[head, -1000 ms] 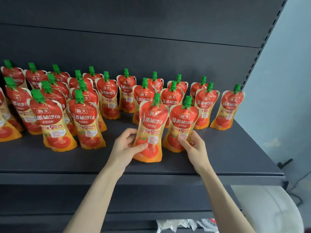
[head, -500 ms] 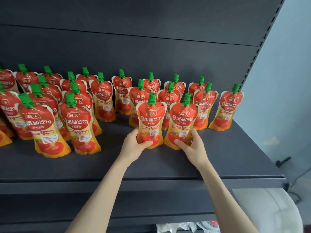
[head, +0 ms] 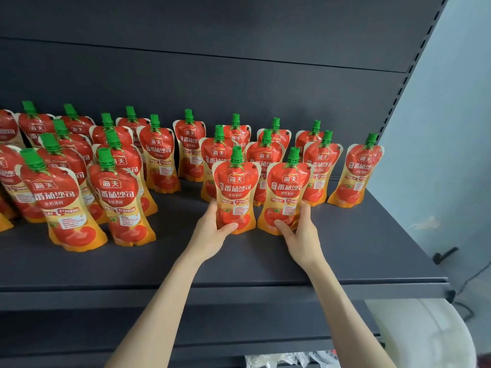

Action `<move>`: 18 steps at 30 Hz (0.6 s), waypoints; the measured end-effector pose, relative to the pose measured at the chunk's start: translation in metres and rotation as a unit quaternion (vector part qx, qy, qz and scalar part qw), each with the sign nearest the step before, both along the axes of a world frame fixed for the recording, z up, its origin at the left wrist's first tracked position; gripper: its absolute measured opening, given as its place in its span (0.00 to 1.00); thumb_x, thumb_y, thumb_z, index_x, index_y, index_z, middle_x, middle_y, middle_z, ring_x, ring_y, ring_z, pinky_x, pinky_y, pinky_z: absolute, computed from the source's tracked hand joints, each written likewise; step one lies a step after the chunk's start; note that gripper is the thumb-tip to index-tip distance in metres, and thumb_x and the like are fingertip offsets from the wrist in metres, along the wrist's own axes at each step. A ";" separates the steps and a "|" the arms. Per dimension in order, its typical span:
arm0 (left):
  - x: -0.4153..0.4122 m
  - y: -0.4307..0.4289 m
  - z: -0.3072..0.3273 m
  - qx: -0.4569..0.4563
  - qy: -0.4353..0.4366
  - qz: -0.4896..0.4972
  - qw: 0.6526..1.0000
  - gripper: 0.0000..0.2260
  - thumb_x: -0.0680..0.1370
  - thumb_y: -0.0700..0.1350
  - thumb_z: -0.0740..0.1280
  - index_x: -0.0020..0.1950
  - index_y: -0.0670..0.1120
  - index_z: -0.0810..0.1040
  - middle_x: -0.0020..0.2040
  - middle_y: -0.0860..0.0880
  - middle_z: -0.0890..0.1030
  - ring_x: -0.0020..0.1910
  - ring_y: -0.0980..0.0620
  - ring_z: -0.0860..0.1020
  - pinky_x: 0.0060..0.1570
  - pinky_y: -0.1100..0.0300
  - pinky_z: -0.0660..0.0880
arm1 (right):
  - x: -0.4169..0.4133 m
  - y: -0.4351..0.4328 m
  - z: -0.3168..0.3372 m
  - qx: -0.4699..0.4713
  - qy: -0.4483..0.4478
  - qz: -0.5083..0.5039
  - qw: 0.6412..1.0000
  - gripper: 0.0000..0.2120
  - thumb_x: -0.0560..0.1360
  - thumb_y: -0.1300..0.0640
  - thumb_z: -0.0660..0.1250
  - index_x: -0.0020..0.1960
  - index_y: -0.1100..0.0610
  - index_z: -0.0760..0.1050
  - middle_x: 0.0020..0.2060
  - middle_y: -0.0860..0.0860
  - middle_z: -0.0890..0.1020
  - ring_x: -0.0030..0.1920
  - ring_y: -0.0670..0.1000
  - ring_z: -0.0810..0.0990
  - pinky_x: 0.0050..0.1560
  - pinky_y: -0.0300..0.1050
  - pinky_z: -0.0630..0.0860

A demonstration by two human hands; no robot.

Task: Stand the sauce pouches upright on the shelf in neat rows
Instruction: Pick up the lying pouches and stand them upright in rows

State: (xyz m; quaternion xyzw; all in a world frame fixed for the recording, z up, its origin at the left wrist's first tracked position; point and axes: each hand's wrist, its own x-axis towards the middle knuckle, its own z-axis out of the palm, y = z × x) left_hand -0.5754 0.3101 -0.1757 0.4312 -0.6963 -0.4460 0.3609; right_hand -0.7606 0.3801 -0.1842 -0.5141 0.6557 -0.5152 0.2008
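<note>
Left hand: Our left hand (head: 212,236) grasps the left front pouch (head: 236,192) low down. The thumb lies across the front near the base and the fingers (head: 212,208) curl round its left edge.
Right hand: Our right hand (head: 303,235) grasps the right front pouch (head: 288,192) the same way, with the thumb on the front by the base and the fingers (head: 305,209) wrapped round its right edge.
Held pouches: Both are upright with green caps on top and labels facing us. Their bases are down at the shelf (head: 239,264), towards its right half. They stand side by side with their edges almost touching.
Rows behind: Straight behind these 2 we see more red and orange pouches (head: 321,168) standing upright in 2 rows, partly hidden by the front pair.
End pouch: 1 pouch (head: 356,173) stands alone near the right end of the shelf, apart from the rest.
Left group: Many more pouches stand crowded on the left. 2 large front ones (head: 61,205) (head: 119,200) are nearest us and others run off the picture's edge.
Middle gap: We see a bare stretch of shelf between the left group and the held pair.
Shelf: It is dark grey, with a bare strip along the front edge under our forearms.
Back panel: The dark grey panel (head: 239,81) rises behind the rows.
Surroundings: There is a pale blue wall (head: 446,128) to the right, a white rounded object (head: 425,338) lower right, and clear wrappers (head: 287,360) at the bottom edge.
</note>
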 end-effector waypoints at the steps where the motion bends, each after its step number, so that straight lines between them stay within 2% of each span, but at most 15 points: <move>1: 0.000 0.000 0.001 0.002 -0.003 -0.002 1.000 0.26 0.76 0.42 0.68 0.70 0.50 0.61 0.59 0.56 0.71 0.58 0.59 0.70 0.58 0.61 0.67 | 0.000 0.000 0.000 0.003 0.005 -0.001 1.000 0.23 0.76 0.60 0.66 0.67 0.55 0.60 0.58 0.46 0.75 0.58 0.46 0.75 0.57 0.40 0.71; 5: -0.002 0.001 0.003 0.010 -0.015 0.003 1.000 0.26 0.76 0.43 0.67 0.71 0.49 0.59 0.64 0.53 0.71 0.64 0.55 0.70 0.61 0.58 0.67 | 0.000 0.000 -0.001 0.021 0.011 -0.003 1.000 0.24 0.76 0.59 0.66 0.67 0.54 0.60 0.60 0.47 0.74 0.61 0.48 0.74 0.60 0.43 0.72; 8: -0.003 0.003 0.001 0.001 -0.033 0.023 0.999 0.26 0.75 0.45 0.68 0.70 0.48 0.60 0.66 0.50 0.72 0.65 0.52 0.71 0.60 0.57 0.69 | -0.003 0.001 -0.002 0.028 0.031 -0.033 0.999 0.26 0.74 0.57 0.69 0.67 0.53 0.62 0.63 0.51 0.73 0.65 0.53 0.70 0.65 0.55 0.70; 9: -0.003 0.005 0.000 -0.006 -0.037 0.036 0.999 0.27 0.75 0.46 0.69 0.69 0.48 0.61 0.65 0.50 0.72 0.64 0.51 0.72 0.58 0.59 0.70 | -0.002 0.004 -0.001 0.035 0.042 -0.045 0.997 0.29 0.73 0.57 0.70 0.70 0.54 0.61 0.65 0.52 0.71 0.67 0.54 0.66 0.67 0.56 0.68; 13: 0.001 0.017 -0.006 -0.059 -0.050 0.113 0.991 0.29 0.74 0.46 0.71 0.71 0.45 0.62 0.67 0.47 0.71 0.65 0.50 0.71 0.56 0.62 0.67 | 0.004 0.021 0.004 0.028 0.067 -0.057 0.996 0.35 0.74 0.57 0.69 0.74 0.58 0.55 0.71 0.54 0.63 0.71 0.54 0.59 0.69 0.52 0.64; 15: 0.007 0.030 -0.009 -0.090 -0.071 0.140 0.983 0.27 0.75 0.45 0.69 0.70 0.44 0.64 0.67 0.46 0.71 0.66 0.49 0.70 0.58 0.61 0.66 | 0.008 0.032 0.004 0.022 0.092 -0.055 0.994 0.32 0.74 0.58 0.69 0.73 0.58 0.57 0.72 0.54 0.63 0.71 0.54 0.59 0.67 0.47 0.64; 18: 0.024 0.057 -0.012 -0.164 -0.103 0.132 0.972 0.15 0.76 0.43 0.67 0.63 0.43 0.74 0.60 0.48 0.76 0.60 0.50 0.74 0.58 0.62 0.68 | 0.015 0.051 0.005 0.007 0.127 -0.059 0.990 0.23 0.75 0.60 0.67 0.68 0.58 0.67 0.68 0.54 0.69 0.68 0.55 0.65 0.63 0.41 0.63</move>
